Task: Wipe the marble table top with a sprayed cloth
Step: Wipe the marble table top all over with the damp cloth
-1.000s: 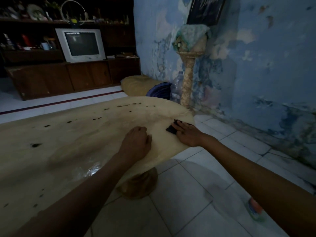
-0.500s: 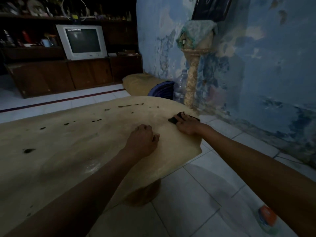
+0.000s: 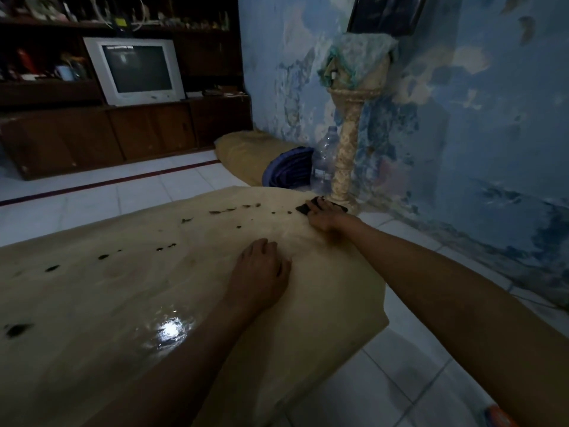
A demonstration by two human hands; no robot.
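a dim room seen from a head-worn camera looking down over a low beige marble table top (image 3: 129, 291) with dark specks scattered in a line across it and a bright wet glare near the front. two bare forearms reach forward over it. the right hand (image 3: 326, 215) lies at the far right corner of the table, palm down on a small dark cloth (image 3: 303, 208), pressing it to the stone; the cloth shows past the hand on both sides. whether those fingers are spread or close together cannot be told in the gloom. the left hand (image 3: 261, 271) rests on the table nearer the camera, well apart from the cloth, its fingers bent under at the knuckles and held close together, gripping nothing. just beyond the cloth stands a pale stone pedestal (image 3: 346, 155) against a peeling blue wall (image 3: 492, 134), with a clear plastic bottle (image 3: 323, 161) beside its base. a yellow cushion (image 3: 246, 152) lies on the white tiled floor (image 3: 92, 198). farther back, an old white television (image 3: 135, 70) sits on a dark wooden cabinet (image 3: 92, 134).
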